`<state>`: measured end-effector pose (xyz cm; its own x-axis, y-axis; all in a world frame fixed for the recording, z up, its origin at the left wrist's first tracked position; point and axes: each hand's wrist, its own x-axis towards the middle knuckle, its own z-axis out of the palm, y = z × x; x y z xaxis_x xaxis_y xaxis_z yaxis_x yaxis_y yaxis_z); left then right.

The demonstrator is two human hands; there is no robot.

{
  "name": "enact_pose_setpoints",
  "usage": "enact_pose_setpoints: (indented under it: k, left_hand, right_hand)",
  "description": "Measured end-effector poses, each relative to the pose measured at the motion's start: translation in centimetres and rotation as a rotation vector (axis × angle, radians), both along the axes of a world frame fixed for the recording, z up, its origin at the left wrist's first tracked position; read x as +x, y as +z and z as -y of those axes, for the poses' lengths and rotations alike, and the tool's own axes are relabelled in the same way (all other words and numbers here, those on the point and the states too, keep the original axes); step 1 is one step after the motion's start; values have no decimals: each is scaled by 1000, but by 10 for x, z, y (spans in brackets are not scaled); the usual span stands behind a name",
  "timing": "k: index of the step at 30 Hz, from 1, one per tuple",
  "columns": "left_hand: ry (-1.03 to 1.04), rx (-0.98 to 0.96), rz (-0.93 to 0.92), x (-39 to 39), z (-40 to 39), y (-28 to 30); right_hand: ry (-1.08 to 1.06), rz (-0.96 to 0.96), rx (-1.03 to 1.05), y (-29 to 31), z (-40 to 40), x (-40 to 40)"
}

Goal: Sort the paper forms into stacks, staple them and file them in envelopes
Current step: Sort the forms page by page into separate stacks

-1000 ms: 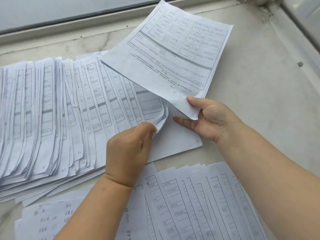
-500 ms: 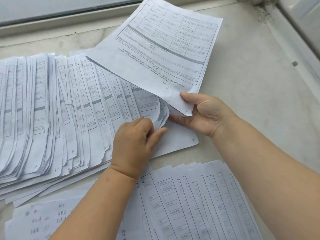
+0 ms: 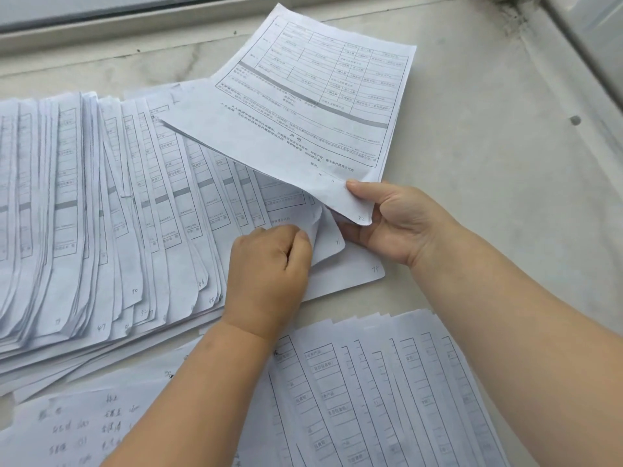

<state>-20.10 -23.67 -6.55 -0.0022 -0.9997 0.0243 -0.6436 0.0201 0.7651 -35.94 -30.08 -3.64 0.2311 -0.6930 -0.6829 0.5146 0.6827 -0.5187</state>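
A wide fan of printed paper forms (image 3: 101,214), each numbered by hand in a lower corner, lies across the left of a pale stone sill. My right hand (image 3: 394,224) pinches the lower corner of a few raised forms (image 3: 310,109), the top one marked 72, tilted up over the fan. My left hand (image 3: 269,271) pinches the curled corner of the form marked 71 (image 3: 328,241) at the fan's right end. Beneath that lies a flat form marked 75 (image 3: 357,274).
A second fan of forms (image 3: 387,392) lies near me at the bottom right. A handwritten list sheet (image 3: 77,429) sits at the bottom left. A window frame (image 3: 101,25) runs along the far edge and another frame (image 3: 586,45) borders the right. Bare stone sill (image 3: 505,163) spreads right of the forms.
My left hand has taken hold of the corner of form 71 and bent it up. My right hand has kept the raised forms aloft.
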Motion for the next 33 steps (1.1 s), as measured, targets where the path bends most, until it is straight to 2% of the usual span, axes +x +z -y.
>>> enact_pose_setpoints:
  k: [3, 7, 8, 12, 16, 20, 25, 27, 29, 31, 33]
  left_hand:
    - [-1, -33, 49, 5, -3, 4]
    - [219, 38, -252, 9, -6, 12]
    - [211, 0, -253, 10, -5, 12]
    - [100, -112, -39, 9, -5, 9]
    - [-17, -143, 319, 1, -17, 5]
    - [15, -224, 452, 5, -22, 3]
    - [94, -26, 568, 21, -29, 5]
    - [73, 18, 534, 26, -33, 0]
    - [113, -2, 380, 34, -35, 2]
    - [295, 2, 126, 41, -34, 14]
    - [568, -44, -49, 48, -31, 26]
  right_hand:
    - [17, 1, -18, 1, 1, -2]
    - [33, -3, -3, 1, 2, -2]
    - [30, -7, 4, 1, 2, -2]
    - [33, -10, -5, 2, 2, -2]
    - [46, -2, -22, 5, 1, -1]
    - [22, -18, -33, 10, 0, 3]
    - [-64, -24, -43, 13, -1, 7]
    - [-87, -37, -24, 14, -3, 8]
    - [-117, -57, 4, 17, -3, 7]
    - [-220, -84, 21, 23, -1, 2]
    - [-291, -126, -9, 30, 0, -7]
